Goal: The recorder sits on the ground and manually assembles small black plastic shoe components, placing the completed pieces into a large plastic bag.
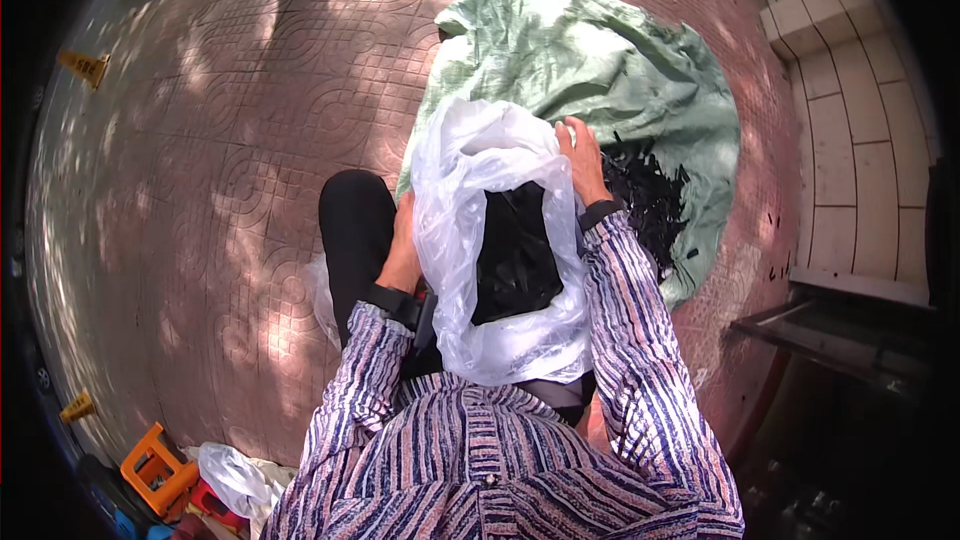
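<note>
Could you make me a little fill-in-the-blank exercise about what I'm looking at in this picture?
1. The whitish plastic bag is ____ the person's left hand and right hand.
2. The material inside the bag is ____ in colour.
3. The sheet spread on the paved ground is pale ____.
4. In the picture, the heap of dark pieces on the sheet lies to the ____ of the bag.

Missing words: between; black; green; right.

sun-dappled paving (230, 200), curved edges, lower right seemingly murky
</note>
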The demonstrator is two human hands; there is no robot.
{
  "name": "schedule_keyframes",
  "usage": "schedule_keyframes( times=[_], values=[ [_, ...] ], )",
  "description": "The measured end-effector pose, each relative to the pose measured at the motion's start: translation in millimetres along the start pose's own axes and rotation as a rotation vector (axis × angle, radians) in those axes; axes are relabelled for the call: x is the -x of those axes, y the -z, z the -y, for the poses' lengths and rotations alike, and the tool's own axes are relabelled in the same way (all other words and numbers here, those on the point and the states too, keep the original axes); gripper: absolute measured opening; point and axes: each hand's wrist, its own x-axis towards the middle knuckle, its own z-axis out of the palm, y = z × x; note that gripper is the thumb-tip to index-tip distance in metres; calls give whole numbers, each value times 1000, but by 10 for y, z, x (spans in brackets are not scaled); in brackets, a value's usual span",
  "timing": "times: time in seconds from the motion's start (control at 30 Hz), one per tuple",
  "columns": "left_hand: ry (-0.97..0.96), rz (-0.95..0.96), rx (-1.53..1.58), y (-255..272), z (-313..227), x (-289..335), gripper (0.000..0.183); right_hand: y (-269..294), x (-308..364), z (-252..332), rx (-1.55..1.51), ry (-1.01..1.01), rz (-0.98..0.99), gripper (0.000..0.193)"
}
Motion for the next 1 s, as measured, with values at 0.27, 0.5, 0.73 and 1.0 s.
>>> schedule_keyframes(
  times=[0.27,0.5,0.73,1.0],
  values=[
    [-903,-4,-1619,-853,-297,1104,64,648,1561,832,-138,223,132,16],
    [-864,-174,-1272,-65,-355,1712,31,308,2125,584,225,-34,304,19],
    [104,-420,-514,1874,-137,1373,18,293,2147,646,298,6,268,12],
    [64,-620,-1260,2756,906,315,16,237,2021,867,333,-147,347,17]
  ],
)
